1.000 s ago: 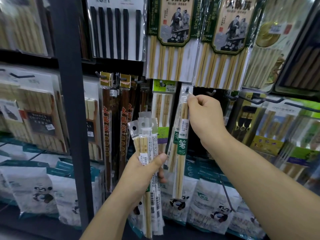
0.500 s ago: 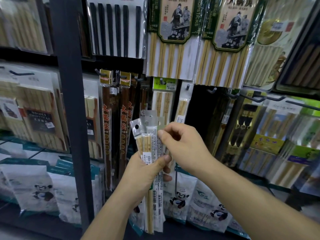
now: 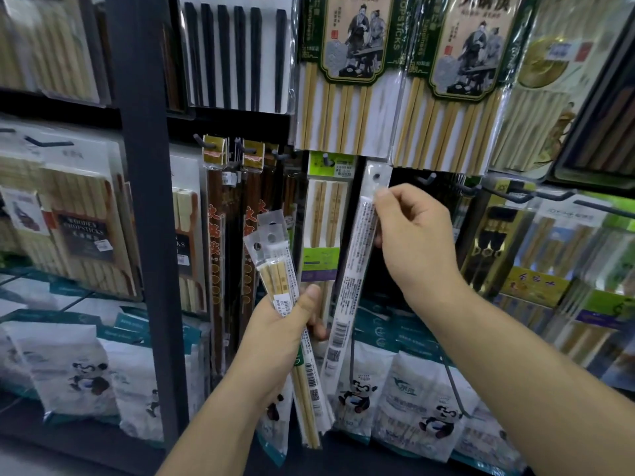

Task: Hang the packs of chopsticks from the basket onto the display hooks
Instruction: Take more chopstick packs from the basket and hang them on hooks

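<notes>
Pinching a single chopstick pack (image 3: 357,255) just below its punched header, right hand (image 3: 419,242) thumb and forefinger clamped on it, showing printed back and barcode, reaching just under big hanging packs (image 3: 347,80) reading "CHOPSTICKS". Gripping a fanned bundle of packs (image 3: 273,269) in the curled left hand (image 3: 278,334), thumb pressing by a price sticker. Hanging farther left: a "WOODEN CHOPSTICKS" pack (image 3: 82,235).

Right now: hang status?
Left hand grips bundle of clear-sleeved bamboo chopstick packs. Right hand pinches one white-backed pack at hook height; seating unclear.
</notes>
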{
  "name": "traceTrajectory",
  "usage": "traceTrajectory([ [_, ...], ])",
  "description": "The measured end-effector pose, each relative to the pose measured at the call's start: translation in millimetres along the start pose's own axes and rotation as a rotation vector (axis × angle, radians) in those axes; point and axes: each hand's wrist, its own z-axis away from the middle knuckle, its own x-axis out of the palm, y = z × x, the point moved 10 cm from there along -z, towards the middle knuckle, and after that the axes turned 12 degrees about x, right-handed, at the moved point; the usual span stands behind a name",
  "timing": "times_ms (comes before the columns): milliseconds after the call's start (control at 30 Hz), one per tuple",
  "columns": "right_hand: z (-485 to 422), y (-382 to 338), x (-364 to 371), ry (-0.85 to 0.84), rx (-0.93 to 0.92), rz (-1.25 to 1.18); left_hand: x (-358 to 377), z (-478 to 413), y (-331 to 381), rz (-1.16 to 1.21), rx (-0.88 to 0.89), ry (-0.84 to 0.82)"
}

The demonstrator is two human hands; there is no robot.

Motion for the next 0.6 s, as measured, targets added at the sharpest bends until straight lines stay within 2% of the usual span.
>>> traceTrajectory([
  [167, -10, -4, -6, 0.056, 0.008, 0.027, 4, 1, 2, 0.01, 0.033, -0.046],
  [400, -17, -3, -5, 0.067, 0.037, 0.045, 12, 3, 3, 0.132, -0.027, -0.095],
  [600, -21, 7, -4, 0.077, 0.072, 0.066, 10, 8, 0, 0.21, -0.099, 0.007],
])
